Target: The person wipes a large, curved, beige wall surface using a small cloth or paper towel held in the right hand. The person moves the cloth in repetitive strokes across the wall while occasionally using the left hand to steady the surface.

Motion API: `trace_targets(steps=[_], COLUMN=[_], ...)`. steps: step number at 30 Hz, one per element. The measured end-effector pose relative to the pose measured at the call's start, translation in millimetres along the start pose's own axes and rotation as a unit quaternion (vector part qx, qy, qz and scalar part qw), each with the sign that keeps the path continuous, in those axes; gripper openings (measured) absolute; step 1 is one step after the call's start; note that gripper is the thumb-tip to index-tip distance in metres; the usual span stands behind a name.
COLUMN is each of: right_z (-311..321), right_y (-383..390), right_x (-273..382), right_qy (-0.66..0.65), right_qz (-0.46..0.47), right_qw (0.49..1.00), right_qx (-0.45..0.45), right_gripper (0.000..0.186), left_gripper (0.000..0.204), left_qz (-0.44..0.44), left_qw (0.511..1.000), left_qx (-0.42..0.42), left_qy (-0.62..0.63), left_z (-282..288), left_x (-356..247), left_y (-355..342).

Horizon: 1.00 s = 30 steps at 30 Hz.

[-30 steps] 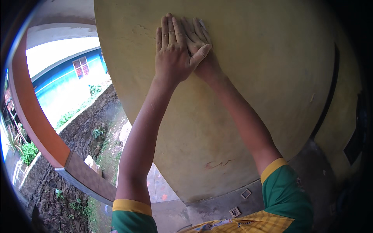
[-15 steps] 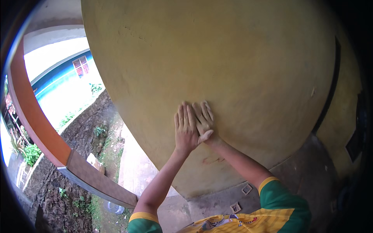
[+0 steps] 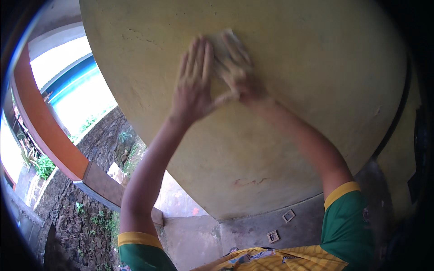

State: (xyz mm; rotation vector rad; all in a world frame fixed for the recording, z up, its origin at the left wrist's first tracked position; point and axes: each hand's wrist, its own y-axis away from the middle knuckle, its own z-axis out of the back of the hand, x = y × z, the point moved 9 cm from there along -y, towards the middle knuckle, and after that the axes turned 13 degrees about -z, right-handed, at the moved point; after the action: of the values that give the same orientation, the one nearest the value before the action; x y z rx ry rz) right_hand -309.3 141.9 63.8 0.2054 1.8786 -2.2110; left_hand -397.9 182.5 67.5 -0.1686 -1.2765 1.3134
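Yellow-and-green shirt (image 3: pixel 289 257): is showing at the lower edge, its yellow-banded green sleeves covering the upper arms.
Bare forearms (image 3: pixel 156 156): are slanting inward from both sleeves.
Left hand (image 3: pixel 194 86): is lying flat, palm to the wall, fingers pointing up; its thumb is pointing sideways, overlapping the right hand's heel in this view. The grip is standing fully open, enclosing nothing visible.
Right hand (image 3: pixel 237 74): is lying just beside it, blurred, fingers straight and slanting up-left. The grip is standing open; a pale patch (image 3: pixel 229 32) is showing at the fingertips, and whether the hand is pinning something cannot be told.
Plastered yellow wall (image 3: pixel 294 135): is standing directly ahead, filling the centre behind both hands; a reddish mark is showing low down.
Grey floor (image 3: pixel 194 239): is running along the wall's foot, bearing two small square frames (image 3: pixel 288 216).
Orange pillar (image 3: pixel 47 126): is rising at left, above a tiled base.
Rough stone bank (image 3: pixel 68 212): is sloping beyond the pillar.
Blue building (image 3: pixel 77 83): is standing farthest off.
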Motion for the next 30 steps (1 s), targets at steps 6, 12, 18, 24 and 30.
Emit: trace_targets(steps=[6, 12, 18, 24, 30], right_z=[-15, -3, 29, 7, -7], right_y=[176, 53, -130, 6, 224], right_x=[33, 2, -40, -11, 23], right_qy=[0.012, 0.014, 0.008, -0.061, -0.02], right_qz=[-0.011, 0.033, 0.041, 0.025, 0.028], right_qw=[0.99, 0.993, 0.999, 0.996, 0.984], right_qx=[0.142, 0.116, -0.002, 0.051, 0.176], right_gripper=[0.063, 0.07, 0.07, 0.06, 0.058], left_gripper=[0.116, 0.124, 0.132, 0.139, 0.136], left_qz=[0.032, 0.057, -0.01, 0.058, 0.144], left_qw=[0.979, 0.997, 0.991, 0.998, 0.976], left_qx=[0.182, 0.052, -0.046, 0.032, 0.138], left_qy=[0.087, -0.005, -0.122, -0.022, 0.09], left_z=[-79, -28, 57, -12, -99], left_x=[-107, -36, 72, -16, -168], left_y=[138, 50, -95, 16, 149])
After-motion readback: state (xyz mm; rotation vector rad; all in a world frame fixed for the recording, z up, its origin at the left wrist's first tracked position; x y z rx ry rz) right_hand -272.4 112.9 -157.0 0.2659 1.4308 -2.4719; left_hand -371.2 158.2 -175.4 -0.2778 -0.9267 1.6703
